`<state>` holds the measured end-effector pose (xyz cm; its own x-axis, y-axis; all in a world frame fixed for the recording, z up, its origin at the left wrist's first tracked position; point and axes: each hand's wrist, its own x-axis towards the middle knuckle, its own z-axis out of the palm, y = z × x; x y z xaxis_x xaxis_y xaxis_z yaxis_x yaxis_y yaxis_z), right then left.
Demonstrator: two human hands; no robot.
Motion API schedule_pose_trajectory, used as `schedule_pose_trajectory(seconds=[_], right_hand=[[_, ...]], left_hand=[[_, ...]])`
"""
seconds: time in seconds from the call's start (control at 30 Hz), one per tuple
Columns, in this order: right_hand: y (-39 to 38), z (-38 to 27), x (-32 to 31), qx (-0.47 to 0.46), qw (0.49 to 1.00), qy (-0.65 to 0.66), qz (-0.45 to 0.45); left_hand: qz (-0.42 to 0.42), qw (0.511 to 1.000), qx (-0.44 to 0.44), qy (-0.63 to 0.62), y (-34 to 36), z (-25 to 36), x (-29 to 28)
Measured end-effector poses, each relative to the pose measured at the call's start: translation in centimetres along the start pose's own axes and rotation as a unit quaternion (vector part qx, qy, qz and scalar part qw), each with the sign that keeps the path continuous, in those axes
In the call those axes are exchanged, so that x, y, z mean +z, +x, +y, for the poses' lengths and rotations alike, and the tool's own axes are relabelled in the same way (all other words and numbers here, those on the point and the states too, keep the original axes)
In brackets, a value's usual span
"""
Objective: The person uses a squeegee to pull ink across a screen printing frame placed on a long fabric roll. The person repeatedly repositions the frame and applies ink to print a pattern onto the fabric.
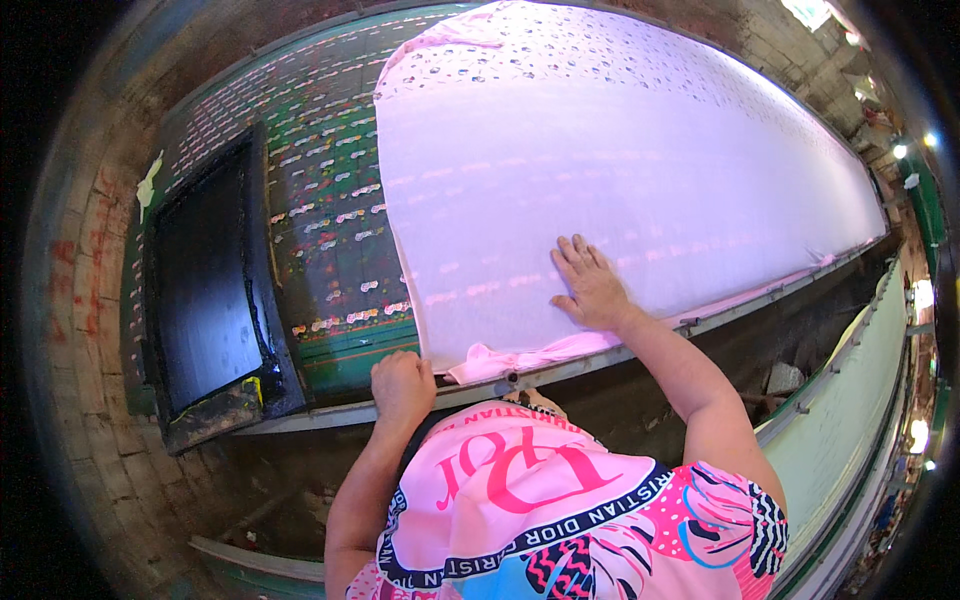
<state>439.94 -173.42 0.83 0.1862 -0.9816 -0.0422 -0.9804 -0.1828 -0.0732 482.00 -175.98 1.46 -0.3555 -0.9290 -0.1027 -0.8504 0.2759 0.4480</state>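
Note:
A long sheet of pale pink fabric covers much of a long printing table, with small printed motifs along its far band and faint pink shapes across it. My right hand lies flat on the fabric near the front edge, fingers spread. My left hand is closed at the table's front rim, beside the fabric's left corner; what its fingers hold is hidden. A loose pink fold of the fabric runs along that rim.
A dark framed screen rests on the table's left part. A metal rail runs along the front edge. A second long pale table stands behind me at the right, past a dark gap. Brick surfaces and several lamps surround the tables.

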Motion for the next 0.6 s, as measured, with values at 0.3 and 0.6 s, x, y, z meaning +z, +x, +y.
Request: schedule_pose_trajectory(seconds=[0.3, 0.6], right_hand=[[6.1, -10.5, 0.0, -0.182, 0.982, 0.035, -0.027], [12.0, -20.2, 0.2, -0.334, 0.941, 0.060, 0.004]], left_hand=[[0.016, 1.000, -0.022, 0.008, 0.1, -0.1, 0.8], [0.103, 0.992, 0.069, -0.036, -2.0, -1.1, -3.5]])
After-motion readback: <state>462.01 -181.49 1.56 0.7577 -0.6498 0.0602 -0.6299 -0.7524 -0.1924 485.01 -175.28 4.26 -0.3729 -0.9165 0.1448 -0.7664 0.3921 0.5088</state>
